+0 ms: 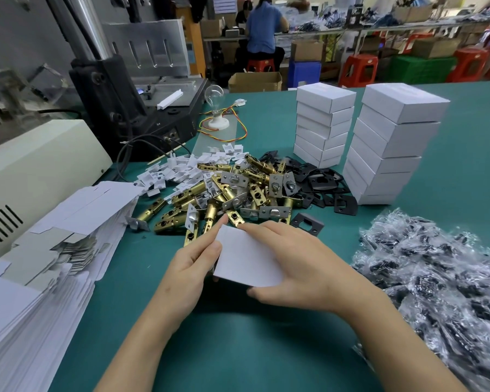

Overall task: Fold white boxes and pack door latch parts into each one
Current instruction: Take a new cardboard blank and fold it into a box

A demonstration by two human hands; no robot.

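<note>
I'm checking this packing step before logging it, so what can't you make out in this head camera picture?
Head view:
Inside of the white box: its top face, the left hand and the right hand cover it.
Contents of the stacked boxes: all closed.
Pieces in the clear bags: small, under glare; pile cut by the right edge.
Number of flat box blanks: cut by the left edge.

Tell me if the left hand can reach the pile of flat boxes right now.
Probably not at once: the left hand pinches the white box, which the right hand also holds. If it lets go, nothing stands between it and the pile of flat boxes.
</note>
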